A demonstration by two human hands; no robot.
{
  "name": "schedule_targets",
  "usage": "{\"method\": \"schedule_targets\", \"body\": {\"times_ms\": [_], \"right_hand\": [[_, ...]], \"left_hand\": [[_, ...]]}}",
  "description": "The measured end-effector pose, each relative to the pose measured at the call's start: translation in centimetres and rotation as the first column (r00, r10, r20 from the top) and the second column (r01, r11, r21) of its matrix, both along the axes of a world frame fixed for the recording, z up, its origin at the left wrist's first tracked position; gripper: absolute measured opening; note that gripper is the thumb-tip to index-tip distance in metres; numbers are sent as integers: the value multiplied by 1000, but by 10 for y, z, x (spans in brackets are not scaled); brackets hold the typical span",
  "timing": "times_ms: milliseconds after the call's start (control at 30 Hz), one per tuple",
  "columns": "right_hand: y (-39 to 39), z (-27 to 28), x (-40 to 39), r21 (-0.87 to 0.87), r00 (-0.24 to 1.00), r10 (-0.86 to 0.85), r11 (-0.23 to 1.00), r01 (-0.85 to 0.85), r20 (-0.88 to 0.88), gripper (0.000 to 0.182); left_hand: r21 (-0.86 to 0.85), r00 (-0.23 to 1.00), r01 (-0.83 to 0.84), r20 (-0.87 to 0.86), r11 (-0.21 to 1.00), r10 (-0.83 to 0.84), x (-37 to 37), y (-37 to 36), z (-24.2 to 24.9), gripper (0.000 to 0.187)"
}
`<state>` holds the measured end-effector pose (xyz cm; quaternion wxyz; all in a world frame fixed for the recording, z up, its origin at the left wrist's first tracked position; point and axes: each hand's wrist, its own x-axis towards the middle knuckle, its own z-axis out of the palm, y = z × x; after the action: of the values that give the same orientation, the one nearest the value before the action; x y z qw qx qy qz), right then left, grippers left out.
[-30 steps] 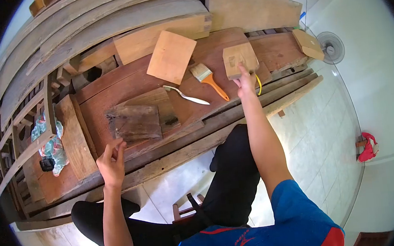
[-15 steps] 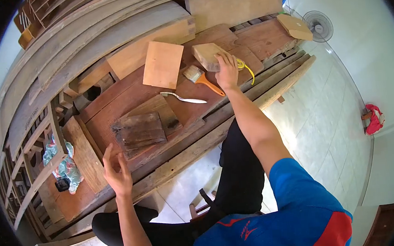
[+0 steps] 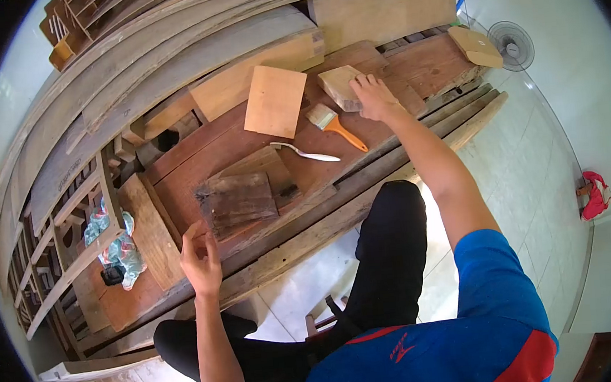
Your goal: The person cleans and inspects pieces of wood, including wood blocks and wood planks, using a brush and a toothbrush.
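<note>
My right hand (image 3: 377, 100) lies over the right end of a light, rough-edged wooden block (image 3: 338, 86); its fingers curl around that edge, and its underside is hidden. An orange-handled paintbrush (image 3: 344, 134) lies just below the block. My left hand (image 3: 200, 260) hovers at the near edge of the workbench, fingers apart and slightly bent, with nothing in it. Close to it sits a dark, weathered wooden block (image 3: 238, 202) on a brown board (image 3: 279, 170). Between the board and the paintbrush rests a white-handled brush (image 3: 310, 154). Behind is a pale square board (image 3: 275, 101).
Long curved planks (image 3: 202, 59) are stacked along the back. A patterned cloth (image 3: 119, 241) and a leaning plank (image 3: 148, 228) are at the left. At the far right end lies a cardboard-coloured box (image 3: 476, 47), with a fan (image 3: 512, 47) beyond it.
The view has shifted, so the bench appears further right. My right hand stays at the light block, its forearm turned, and the yellow tape measure beside it is now out of sight.
</note>
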<state>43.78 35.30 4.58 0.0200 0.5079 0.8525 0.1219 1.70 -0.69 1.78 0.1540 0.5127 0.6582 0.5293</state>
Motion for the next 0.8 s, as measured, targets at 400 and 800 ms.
{"method": "schedule_targets", "body": {"times_ms": [400, 800], "right_hand": [[-15, -1, -24, -45, 994, -100, 994, 101, 32, 89], [-109, 157, -136, -246, 775, 408, 786, -567, -482, 21]], "left_hand": [[37, 998, -51, 30, 998, 49, -5, -1, 7, 20], [-18, 996, -62, -59, 998, 61, -8, 0, 7, 19]]}}
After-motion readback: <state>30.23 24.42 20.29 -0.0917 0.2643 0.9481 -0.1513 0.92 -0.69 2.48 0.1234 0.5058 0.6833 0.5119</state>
